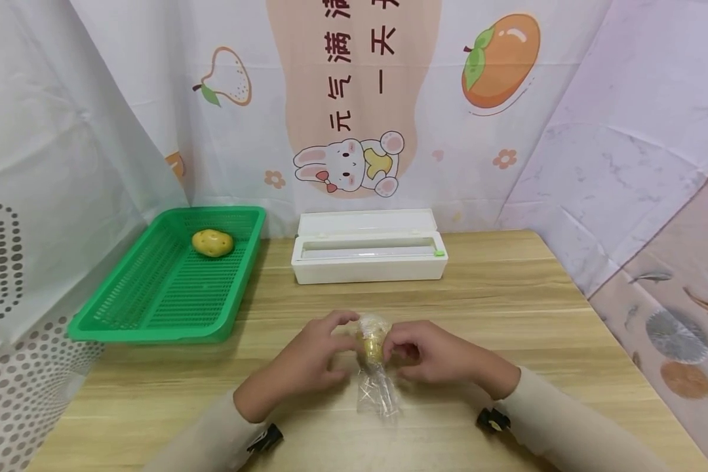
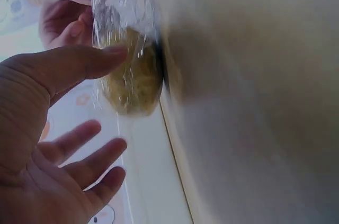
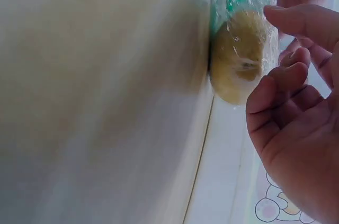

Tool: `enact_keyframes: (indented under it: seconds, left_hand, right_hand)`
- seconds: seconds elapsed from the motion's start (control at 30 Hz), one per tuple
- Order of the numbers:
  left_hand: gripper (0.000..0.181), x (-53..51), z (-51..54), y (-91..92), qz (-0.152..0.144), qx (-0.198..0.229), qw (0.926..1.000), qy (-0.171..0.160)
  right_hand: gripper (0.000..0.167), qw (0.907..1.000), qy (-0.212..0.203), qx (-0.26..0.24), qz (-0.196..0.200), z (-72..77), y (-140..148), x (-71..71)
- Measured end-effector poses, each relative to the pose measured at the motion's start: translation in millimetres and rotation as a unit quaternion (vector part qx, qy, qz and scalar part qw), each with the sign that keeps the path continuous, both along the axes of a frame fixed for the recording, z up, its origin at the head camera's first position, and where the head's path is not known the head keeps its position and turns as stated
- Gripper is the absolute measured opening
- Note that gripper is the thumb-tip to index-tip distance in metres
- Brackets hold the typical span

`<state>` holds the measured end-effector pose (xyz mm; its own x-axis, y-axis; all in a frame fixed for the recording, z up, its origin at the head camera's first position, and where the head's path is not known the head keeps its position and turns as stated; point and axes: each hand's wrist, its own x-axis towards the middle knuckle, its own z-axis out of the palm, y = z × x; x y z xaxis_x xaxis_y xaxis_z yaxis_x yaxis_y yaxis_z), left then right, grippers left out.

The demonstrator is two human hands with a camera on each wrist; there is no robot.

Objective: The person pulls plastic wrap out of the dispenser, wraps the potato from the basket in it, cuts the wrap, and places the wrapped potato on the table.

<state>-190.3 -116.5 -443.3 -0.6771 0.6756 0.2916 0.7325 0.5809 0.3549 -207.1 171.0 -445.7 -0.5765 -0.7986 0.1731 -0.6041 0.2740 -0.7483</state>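
A potato (image 1: 373, 344) wrapped in clear plastic film lies on the table between the two hands. Loose crumpled film (image 1: 377, 392) trails from it toward the near edge. My left hand (image 1: 324, 351) is at its left side; the left wrist view shows the thumb (image 2: 100, 62) against the wrapped potato (image 2: 135, 83) and the other fingers spread apart. On the right side, my right hand (image 1: 427, 351) has its fingers loosely bent beside the potato. Its thumb (image 3: 296, 20) touches the film in the right wrist view, with a gap between thumb and fingers.
Behind the hands stands a white cling film box (image 1: 368, 269) with its lid raised. A green plastic basket (image 1: 230, 328) at the left holds another potato (image 1: 212, 243). Printed curtains (image 1: 484, 164) border the wooden table (image 1: 507, 301) at the back and sides.
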Motion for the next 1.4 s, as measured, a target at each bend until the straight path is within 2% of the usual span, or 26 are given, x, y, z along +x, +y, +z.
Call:
enact_keyframes:
  seconds: [0.07,0.13,0.3,0.47,0.63,0.7,0.83,0.93,1.13,1.27,1.4]
  left_hand:
    - [0.039,6.3,1.3,-0.8,-0.001,-0.008,1.0,-0.002]
    - [0.04,10.5,1.1,0.2,-0.001,-0.011,0.9999,0.003]
    - [0.035,13.0,-4.8,6.7,-0.004,-0.021,0.9995,0.024]
    - [0.02,12.9,-10.9,12.6,-0.011,-0.032,0.9991,0.027]
    - [0.009,13.7,-8.8,16.0,-0.023,-0.024,0.9988,0.035]
    - [0.01,15.1,-6.5,15.8,-0.024,-0.028,0.999,0.025]
    - [0.028,19.5,-2.3,13.5,-0.007,-0.043,0.9989,-0.019]
    - [0.028,21.6,-1.7,13.0,0.007,-0.047,0.9979,-0.044]
    - [0.008,20.6,-5.4,13.9,0.014,-0.019,0.999,-0.039]
    - [0.008,19.1,-6.7,13.0,0.02,0.002,0.999,-0.041]
    - [0.007,17.8,-5.6,12.6,0.028,0.014,0.9978,-0.058]
  right_hand:
    - [0.034,1.0,-0.003,0.005,0.002,-1.0,0,4.9]
    - [0.035,0.9998,0.013,0.013,0.008,-1.5,-1,8.6]
    - [0.033,0.9972,0.067,0.028,0.016,-2.8,-7,13.5]
    - [0.024,0.9956,0.086,0.035,-0.009,-4.0,-11,15.1]
    - [0.014,0.9926,0.109,0.036,-0.041,-3.6,-9,15.7]
    - [0.012,0.9924,0.112,0.027,-0.044,-3.1,-8,15.3]
    - [0.013,0.9947,0.093,0.008,-0.043,-1.8,-6,14.3]
    - [0.017,0.996,0.077,0.002,-0.045,-0.9,-6,13.9]
    - [0.019,0.9972,0.058,0.001,-0.047,1.6,-7,14.0]
    - [0.027,0.9959,0.067,0.03,-0.054,4.6,-9,15.0]
    - [0.04,0.9901,0.092,0.071,-0.079,7.2,-12,17.1]
